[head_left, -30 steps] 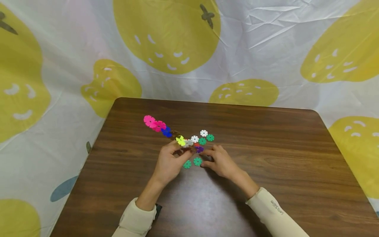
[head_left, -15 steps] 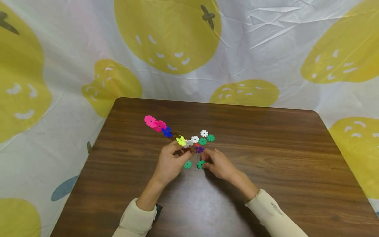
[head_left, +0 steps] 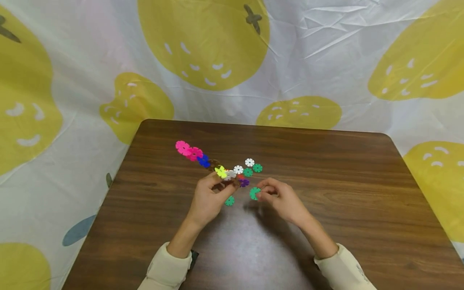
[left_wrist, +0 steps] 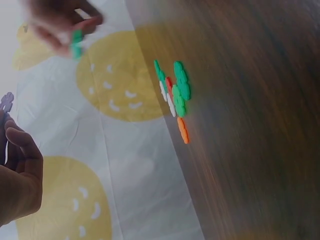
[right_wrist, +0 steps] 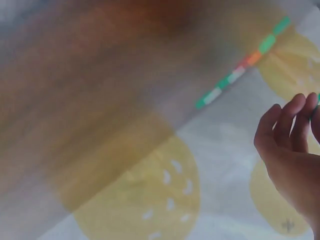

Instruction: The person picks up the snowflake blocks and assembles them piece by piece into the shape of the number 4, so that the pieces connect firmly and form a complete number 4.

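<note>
Since half a second ago, our right hand [head_left: 280,199] has lifted one green notched disc [head_left: 255,193] from the wooden table [head_left: 344,193] and pinches it between thumb and fingertips. Our left hand [head_left: 208,199] grips the chain of flat plastic flower discs [head_left: 203,160]. One green disc [head_left: 229,200] lies flat beside it.

glossy wood table [head_left: 326,193], seemingly plastic discs [head_left: 255,193]

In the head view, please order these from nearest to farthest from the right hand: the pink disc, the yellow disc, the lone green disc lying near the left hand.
From the right hand:
1. Lone green disc, lying on the table beside the left hand.
2. Yellow disc, above the left hand's fingers.
3. Pink disc, at the chain's far left end.
</note>
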Tool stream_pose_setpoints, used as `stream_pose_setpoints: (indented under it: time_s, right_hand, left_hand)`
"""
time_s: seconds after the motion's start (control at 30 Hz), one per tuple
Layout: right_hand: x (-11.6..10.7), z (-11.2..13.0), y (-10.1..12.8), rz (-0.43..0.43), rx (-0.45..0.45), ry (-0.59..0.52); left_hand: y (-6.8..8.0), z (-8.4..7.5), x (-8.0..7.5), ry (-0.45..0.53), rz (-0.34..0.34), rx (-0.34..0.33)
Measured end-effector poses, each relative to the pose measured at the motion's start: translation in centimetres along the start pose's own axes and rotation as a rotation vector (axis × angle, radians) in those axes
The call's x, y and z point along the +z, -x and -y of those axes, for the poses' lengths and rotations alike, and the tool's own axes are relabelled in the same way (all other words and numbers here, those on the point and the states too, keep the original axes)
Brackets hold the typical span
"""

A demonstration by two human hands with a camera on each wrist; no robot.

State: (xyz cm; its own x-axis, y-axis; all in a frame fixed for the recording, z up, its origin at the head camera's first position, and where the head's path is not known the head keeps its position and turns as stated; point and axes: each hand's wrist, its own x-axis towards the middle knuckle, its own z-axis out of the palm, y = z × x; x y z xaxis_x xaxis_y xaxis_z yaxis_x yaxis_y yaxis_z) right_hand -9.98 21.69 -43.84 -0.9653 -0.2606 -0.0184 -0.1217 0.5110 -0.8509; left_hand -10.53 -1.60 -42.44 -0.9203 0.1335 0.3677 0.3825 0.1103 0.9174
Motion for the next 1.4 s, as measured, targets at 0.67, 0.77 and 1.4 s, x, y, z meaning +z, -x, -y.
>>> stream_pose_setpoints:
  time_s: [0.67, 0.77, 1.4]
  right_hand:
    - [-2.2, 7.4, 2.7, -0.377, -0.352, 0.152]
    - [-2.0, 7.8, 2.5, -0.396, -0.390, 0.196]
    - [-0.3, 8.8, 0.9, -0.451, -0.561, 0.473]
  left_hand:
    - [0.3, -0.5, 1.5, -0.004, -0.032, 0.077]
    - [0.3, -0.4, 1.8, -0.044, -0.065, 0.174]
    - [0.3, 0.3, 2.6, -0.181, -0.158, 0.369]
